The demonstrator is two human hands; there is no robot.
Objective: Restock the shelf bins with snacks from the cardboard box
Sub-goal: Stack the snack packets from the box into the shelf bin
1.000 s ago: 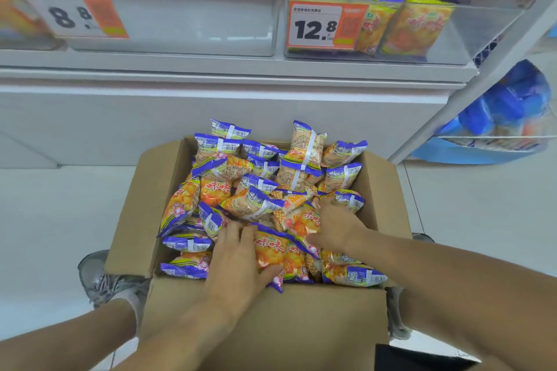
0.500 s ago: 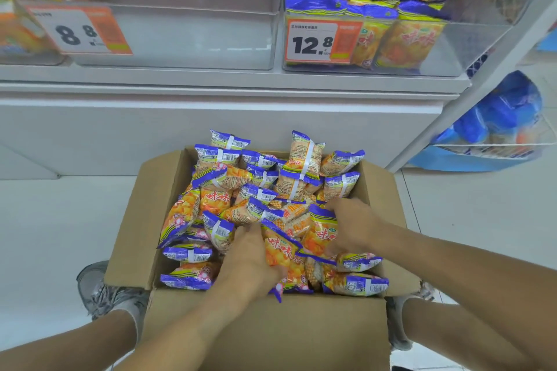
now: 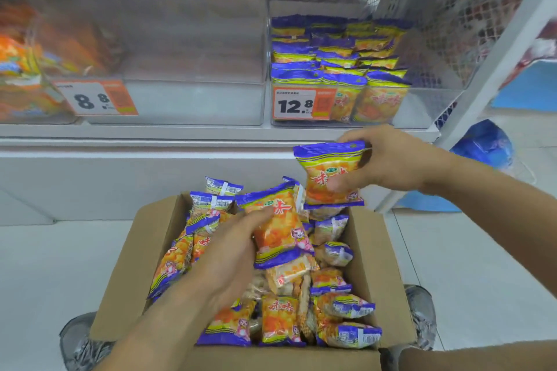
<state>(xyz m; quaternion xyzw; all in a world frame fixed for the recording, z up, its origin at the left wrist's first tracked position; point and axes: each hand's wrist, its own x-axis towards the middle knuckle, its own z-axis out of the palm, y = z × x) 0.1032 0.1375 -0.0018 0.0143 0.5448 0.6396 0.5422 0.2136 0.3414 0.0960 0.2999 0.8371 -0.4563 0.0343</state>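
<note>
An open cardboard box [image 3: 120, 289] on the floor holds several orange-and-purple snack packets. My left hand [image 3: 229, 247] grips one packet [image 3: 277, 232] just above the box's middle. My right hand [image 3: 388, 159] holds another packet [image 3: 331, 172] upright, lifted above the box's far right corner, below the shelf. On the shelf, the clear right bin [image 3: 428, 102] with the 12.8 price tag [image 3: 301, 104] is partly filled with the same packets, stacked at its left side.
A clear bin [image 3: 193, 99] with an 8.8 price tag [image 3: 96, 98] stands left of the 12.8 bin and shows no packets. Orange packets fill a bin at far left [image 3: 21, 78]. A blue bag [image 3: 482, 141] lies right of the white shelf post [image 3: 494, 57]. My shoes flank the box.
Both hands have lifted out of the box, each with a packet. My right hand rose furthest, toward the shelf. The camera has tilted up toward the bins.
</note>
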